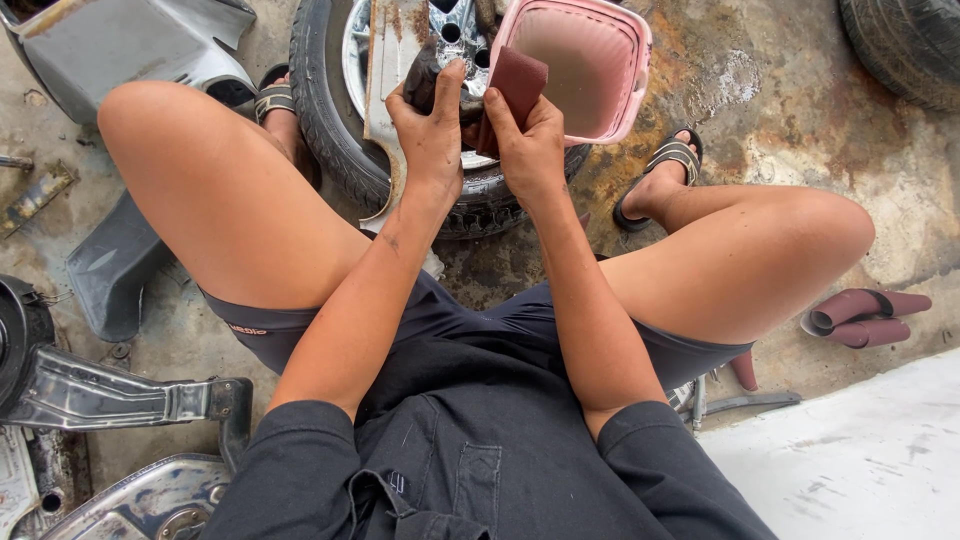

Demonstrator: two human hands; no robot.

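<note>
I sit low with both knees spread, over a tyre on a silver wheel lying flat on the ground. My left hand grips a small dark part that is mostly hidden by my fingers. My right hand holds a folded sheet of dark red sandpaper against that part. Both hands touch each other above the tyre. A rusty metal strip lies across the wheel just behind my left hand.
A pink plastic basin of murky water rests on the tyre by my right hand. Rolled sandpaper sheets lie on the concrete at the right. Grey body panels and metal brackets lie at the left. Another tyre is top right.
</note>
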